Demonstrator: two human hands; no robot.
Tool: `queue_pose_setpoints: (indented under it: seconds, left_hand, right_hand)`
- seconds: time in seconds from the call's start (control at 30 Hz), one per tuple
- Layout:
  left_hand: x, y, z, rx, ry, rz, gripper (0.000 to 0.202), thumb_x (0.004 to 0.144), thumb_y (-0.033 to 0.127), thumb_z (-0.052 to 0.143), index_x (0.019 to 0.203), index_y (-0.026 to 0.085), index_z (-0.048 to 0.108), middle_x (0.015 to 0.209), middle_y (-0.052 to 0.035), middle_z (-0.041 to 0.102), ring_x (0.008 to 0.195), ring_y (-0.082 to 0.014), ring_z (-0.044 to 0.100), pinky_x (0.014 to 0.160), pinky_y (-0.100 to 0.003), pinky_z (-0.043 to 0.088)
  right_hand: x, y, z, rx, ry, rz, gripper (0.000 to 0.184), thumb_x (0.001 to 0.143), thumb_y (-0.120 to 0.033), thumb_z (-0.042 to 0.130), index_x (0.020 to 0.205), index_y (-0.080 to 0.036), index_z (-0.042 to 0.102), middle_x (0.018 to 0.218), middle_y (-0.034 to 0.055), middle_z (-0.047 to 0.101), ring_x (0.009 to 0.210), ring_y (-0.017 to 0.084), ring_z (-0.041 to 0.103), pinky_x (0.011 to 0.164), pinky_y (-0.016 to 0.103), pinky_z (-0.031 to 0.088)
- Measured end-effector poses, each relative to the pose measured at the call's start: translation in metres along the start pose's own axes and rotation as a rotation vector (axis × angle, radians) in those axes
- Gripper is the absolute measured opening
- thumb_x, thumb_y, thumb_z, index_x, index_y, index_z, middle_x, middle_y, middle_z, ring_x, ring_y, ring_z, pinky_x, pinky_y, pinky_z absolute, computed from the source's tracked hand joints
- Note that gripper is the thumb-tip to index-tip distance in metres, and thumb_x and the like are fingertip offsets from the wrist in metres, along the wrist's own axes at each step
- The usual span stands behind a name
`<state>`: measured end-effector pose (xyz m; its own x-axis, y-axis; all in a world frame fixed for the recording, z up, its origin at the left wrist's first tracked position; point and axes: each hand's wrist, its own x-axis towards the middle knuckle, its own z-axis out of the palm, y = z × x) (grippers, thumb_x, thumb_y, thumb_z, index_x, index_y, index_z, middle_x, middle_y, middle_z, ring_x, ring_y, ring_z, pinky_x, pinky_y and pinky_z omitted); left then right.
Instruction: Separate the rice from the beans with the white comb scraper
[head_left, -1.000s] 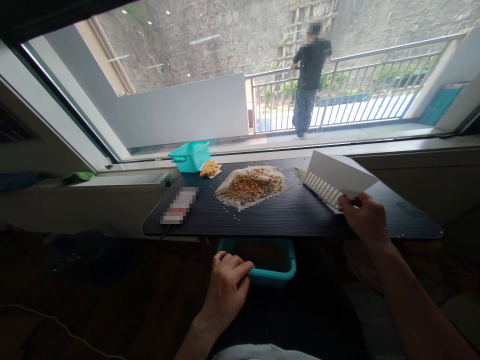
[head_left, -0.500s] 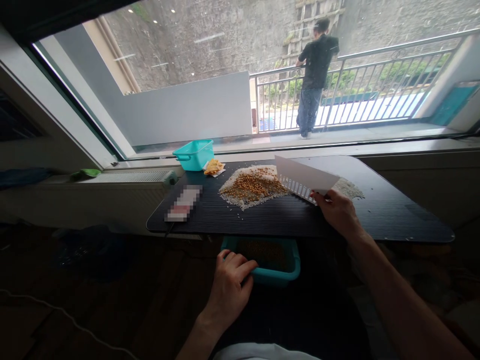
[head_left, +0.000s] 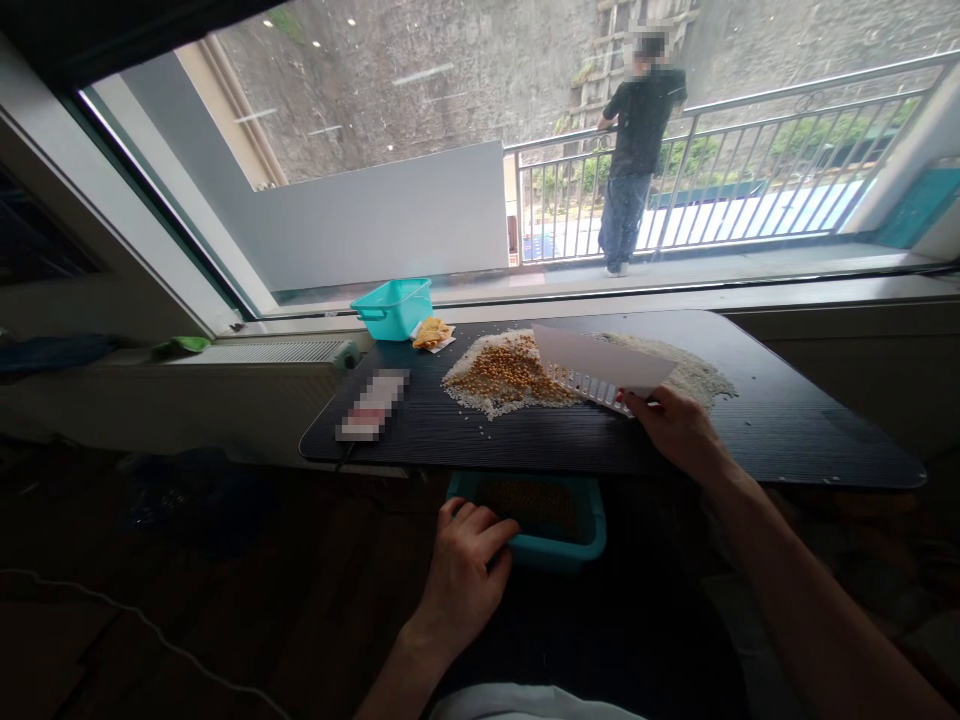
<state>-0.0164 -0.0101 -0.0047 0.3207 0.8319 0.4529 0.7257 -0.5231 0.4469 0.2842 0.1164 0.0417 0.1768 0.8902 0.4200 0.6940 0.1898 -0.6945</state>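
My right hand (head_left: 679, 428) pinches the near corner of a pale slotted sheet (head_left: 600, 360), a flat piece with a row of slots along its lower edge. The sheet leans over the right side of a pile of yellow soybean-like beans (head_left: 506, 368) mixed with white rice-like grains (head_left: 491, 403) on the dark table (head_left: 420, 440). Behind and right of the sheet lies a flatter heap of pale grains (head_left: 701, 375). Below the table edge, my left hand (head_left: 469, 550) is closed over the rim of a teal basin (head_left: 562, 550) with beans inside.
At the table's back left stands a turquoise basket (head_left: 397, 308), beside a small yellow heap on white paper (head_left: 433, 335). A blurred-out flat object (head_left: 373, 405) lies at the left with a cord. A radiator (head_left: 262, 355) stands left; a person (head_left: 636, 150) leans on a railing outside the window.
The slotted sheet has moved slightly left over the bean pile and tilted flatter, showing more of the pale heap behind it. My left hand still holds the basin rim.
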Motion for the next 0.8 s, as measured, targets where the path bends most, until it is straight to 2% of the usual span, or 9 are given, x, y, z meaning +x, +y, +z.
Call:
queue_pose_setpoints:
  seconds: [0.2, 0.57, 0.8]
  left_hand:
    - [0.001, 0.000, 0.000, 0.003, 0.014, 0.006, 0.030, 0.083, 0.005, 0.054, 0.095, 0.023, 0.075, 0.083, -0.0034, 0.070, 0.082, -0.0221, 0.063, 0.096, -0.050, 0.042]
    - [0.002, -0.002, 0.003, -0.013, 0.030, 0.038, 0.029, 0.083, 0.004, 0.056, 0.095, 0.023, 0.075, 0.081, -0.0029, 0.069, 0.081, -0.0219, 0.062, 0.094, -0.048, 0.040]
    - [0.011, 0.011, 0.014, -0.096, -0.023, 0.035, 0.031, 0.084, 0.005, 0.057, 0.098, 0.025, 0.076, 0.084, -0.0027, 0.071, 0.082, -0.0210, 0.063, 0.095, -0.045, 0.040]
  right_hand:
    - [-0.002, -0.001, 0.000, 0.053, -0.017, -0.058, 0.027, 0.079, -0.046, 0.063, 0.083, -0.023, 0.076, 0.074, 0.0034, 0.078, 0.062, 0.020, 0.069, 0.058, 0.031, 0.052]
    - [-0.004, -0.005, 0.000, 0.102, -0.089, -0.039, 0.027, 0.079, -0.046, 0.064, 0.085, -0.024, 0.078, 0.079, 0.0036, 0.079, 0.069, 0.021, 0.072, 0.063, 0.032, 0.055]
    - [-0.004, -0.006, -0.003, 0.231, 0.030, 0.095, 0.028, 0.073, -0.046, 0.067, 0.084, -0.022, 0.076, 0.083, 0.0052, 0.080, 0.073, 0.023, 0.073, 0.068, 0.036, 0.057]
